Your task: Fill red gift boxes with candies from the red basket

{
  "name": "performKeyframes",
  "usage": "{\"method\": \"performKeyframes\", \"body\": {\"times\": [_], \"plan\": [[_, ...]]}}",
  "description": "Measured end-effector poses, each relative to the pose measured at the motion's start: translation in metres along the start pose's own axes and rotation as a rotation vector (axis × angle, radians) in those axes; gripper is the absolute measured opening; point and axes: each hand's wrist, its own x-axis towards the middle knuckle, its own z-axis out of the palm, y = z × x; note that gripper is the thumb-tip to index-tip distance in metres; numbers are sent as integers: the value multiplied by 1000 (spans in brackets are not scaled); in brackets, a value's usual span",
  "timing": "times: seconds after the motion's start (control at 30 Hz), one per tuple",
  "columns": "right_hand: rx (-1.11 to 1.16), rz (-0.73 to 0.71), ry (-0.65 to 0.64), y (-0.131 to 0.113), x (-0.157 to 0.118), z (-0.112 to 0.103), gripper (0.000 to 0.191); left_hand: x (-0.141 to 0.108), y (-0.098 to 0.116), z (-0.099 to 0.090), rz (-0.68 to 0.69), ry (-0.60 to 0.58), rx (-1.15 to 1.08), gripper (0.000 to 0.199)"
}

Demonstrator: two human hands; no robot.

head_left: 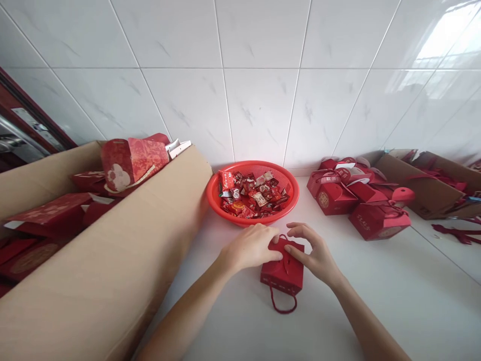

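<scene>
A small red gift box (281, 281) stands on the white surface in front of me, its top flaps together. One dark red cord handle (284, 312) loops out over its near side, and part of another cord shows at the far edge. My left hand (251, 245) grips the box's far left part, thumb on the top and fingers curled by the far edge. The thumb of my right hand (313, 253) rests on the top at the right, while its other fingers arch apart above the far right corner. My left fingers hide part of the top.
Just beyond the box sits a red plastic basket (211, 200) of wrapped sweets. A large cardboard carton (150, 235) with red boxes stands along the left. Several red gift boxes (381, 220) cluster at the right, beside another carton (404, 193). A tiled wall (259, 110) closes off the back.
</scene>
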Motion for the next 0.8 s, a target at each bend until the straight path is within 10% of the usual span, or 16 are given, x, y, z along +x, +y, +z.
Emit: {"method": "performKeyframes", "body": {"times": [0.2, 0.8], "plan": [[6, -72, -130, -7, 0, -17, 16, 15, -1, 14, 89, 191, 34, 9], [-135, 52, -66, 4, 0, -40, 43, 19, 1, 17, 190, 104, -154, 35]]}}
